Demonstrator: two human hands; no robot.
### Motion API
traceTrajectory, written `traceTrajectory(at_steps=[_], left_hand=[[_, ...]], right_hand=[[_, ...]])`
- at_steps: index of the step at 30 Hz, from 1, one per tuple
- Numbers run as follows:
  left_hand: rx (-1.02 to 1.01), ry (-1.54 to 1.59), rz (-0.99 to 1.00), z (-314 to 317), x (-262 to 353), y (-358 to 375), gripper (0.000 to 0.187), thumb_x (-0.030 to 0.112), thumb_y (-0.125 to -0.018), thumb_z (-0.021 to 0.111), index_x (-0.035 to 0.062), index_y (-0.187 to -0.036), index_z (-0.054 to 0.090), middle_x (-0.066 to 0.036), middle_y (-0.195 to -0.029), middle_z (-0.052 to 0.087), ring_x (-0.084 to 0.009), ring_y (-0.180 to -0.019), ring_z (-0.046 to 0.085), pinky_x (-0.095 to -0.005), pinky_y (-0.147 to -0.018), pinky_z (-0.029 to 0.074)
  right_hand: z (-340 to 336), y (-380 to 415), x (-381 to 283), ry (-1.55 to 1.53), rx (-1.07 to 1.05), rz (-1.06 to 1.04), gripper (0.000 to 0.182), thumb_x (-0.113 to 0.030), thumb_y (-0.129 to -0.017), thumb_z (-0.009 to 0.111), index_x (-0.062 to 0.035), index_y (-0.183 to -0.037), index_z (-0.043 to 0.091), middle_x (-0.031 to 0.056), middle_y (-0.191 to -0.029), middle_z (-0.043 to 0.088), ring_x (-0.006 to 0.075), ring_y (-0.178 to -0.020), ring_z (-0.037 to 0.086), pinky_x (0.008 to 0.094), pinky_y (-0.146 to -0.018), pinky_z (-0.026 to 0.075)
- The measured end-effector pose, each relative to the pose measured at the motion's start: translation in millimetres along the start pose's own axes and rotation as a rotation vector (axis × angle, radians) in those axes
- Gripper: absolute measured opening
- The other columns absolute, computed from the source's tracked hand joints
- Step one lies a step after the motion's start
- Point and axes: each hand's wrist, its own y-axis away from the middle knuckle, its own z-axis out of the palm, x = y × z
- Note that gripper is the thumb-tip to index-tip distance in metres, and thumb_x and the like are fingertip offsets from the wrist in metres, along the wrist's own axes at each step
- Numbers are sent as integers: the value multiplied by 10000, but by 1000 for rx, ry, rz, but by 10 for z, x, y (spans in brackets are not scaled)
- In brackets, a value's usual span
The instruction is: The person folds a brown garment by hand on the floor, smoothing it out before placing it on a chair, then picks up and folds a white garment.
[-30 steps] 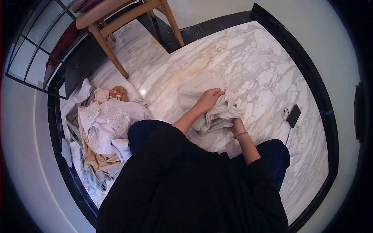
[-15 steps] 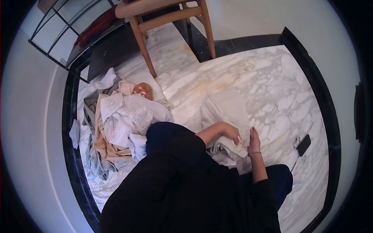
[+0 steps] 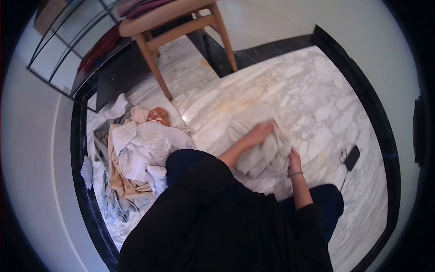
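A pale greyish-beige cloth (image 3: 259, 158) lies bunched and creased on the marble floor before my crossed legs. My left hand (image 3: 263, 131), a little blurred, is closed on its far edge, with the fingertips bent over the fabric. At the right side of the cloth, my right hand (image 3: 294, 162) pinches its edge, fingers pressed together and a thin bracelet at the wrist. Between the two hands the fabric rises in a loose fold. Part of it spreads flat and thin on the floor beyond my left forearm.
To the left lies a heap of clothes (image 3: 140, 149), with white lace on top and a brown printed piece (image 3: 158, 116) behind. A black phone (image 3: 352, 157) with a cable rests at the right. A wooden chair (image 3: 181, 34) and a black metal rack (image 3: 59, 59) stand ahead.
My left hand has moved away from me, drawing the cloth's edge outward and up. My right hand has closed on the side of the cloth. The view has shifted slightly.
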Motion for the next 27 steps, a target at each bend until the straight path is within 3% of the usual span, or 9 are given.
traceTrajectory(at_steps=[2, 10, 13, 14, 17, 18, 21, 24, 27], left_hand=[[270, 30, 212, -184, -128, -127, 232, 204, -988, 431, 55, -1026, 605, -21, -947, 610, -119, -907, 531, -288, -850, 431], [964, 179, 212, -1148, 62, -21, 188, 139, -921, 421, 53, -875, 582, -36, -865, 567, -158, -843, 524, -292, -803, 404], [1182, 151, 88, -1381, -143, -19, 141, 93, -890, 481, 34, -951, 594, -63, -924, 587, -196, -861, 552, -304, -850, 419], [1260, 97, 29, -1408, -211, -23, 146, 76, -887, 498, 20, -981, 594, -81, -947, 601, -220, -875, 573, -319, -874, 430], [1053, -255, -32, -1414, -500, -46, 225, 61, -874, 538, 9, -1086, 590, -120, -1053, 605, -238, -965, 579, -343, -927, 435], [854, -83, -129, -1365, -583, -65, 302, 79, -857, 588, 12, -1151, 584, -162, -1137, 596, -258, -1085, 558, -364, -957, 430], [392, -336, -216, -976, -804, -172, 433, 160, -824, 668, 41, -1224, 555, -200, -1218, 562, -305, -1168, 527, -397, -963, 441], [96, -810, -249, -350, -692, 13, 563, 232, -787, 724, 70, -1283, 513, -199, -1262, 532, -363, -1178, 514, -449, -960, 458], [-39, -1087, -355, -30, -299, 112, 654, 246, -764, 737, 83, -1339, 470, -180, -1315, 505, -390, -1156, 529, -455, -962, 464]], right_hand=[[103, 93, -312, -23, 91, -107, 332, -126, -942, 543, 13, -1243, 565, 76, -1140, 649, 169, -1015, 620, 297, -872, 500], [-189, 174, -845, -221, 288, -373, 269, -97, -868, 623, -1, -1118, 595, 57, -1000, 664, 140, -904, 624, 269, -824, 487], [-827, 12, -706, 427, 287, -11, 321, -181, -808, 643, 0, -1070, 602, 62, -917, 666, 144, -856, 629, 267, -790, 490], [-746, 88, -763, 738, 240, 78, 355, -244, -770, 641, 0, -1027, 605, 118, -861, 671, 221, -802, 643, 319, -772, 501], [-696, 207, -581, 1288, 278, 72, 361, -253, -778, 642, -8, -1039, 596, 166, -872, 659, 330, -765, 617, 399, -774, 503], [-590, 257, -574, 1338, 366, -5, 411, -249, -779, 675, -25, -1108, 571, 222, -985, 632, 400, -862, 602, 445, -841, 490], [-202, 318, -568, 1465, 437, -365, 503, -229, -766, 721, -41, -1190, 526, 234, -1118, 584, 390, -1005, 589, 439, -909, 476], [-58, 180, -367, 1316, 135, -497, 613, -228, -754, 758, -52, -1271, 480, 245, -1179, 544, 388, -1086, 564, 422, -951, 460], [72, 182, -82, 1013, -133, -177, 701, -250, -751, 771, -56, -1337, 440, 235, -1161, 547, 382, -1061, 572, 407, -920, 480]])
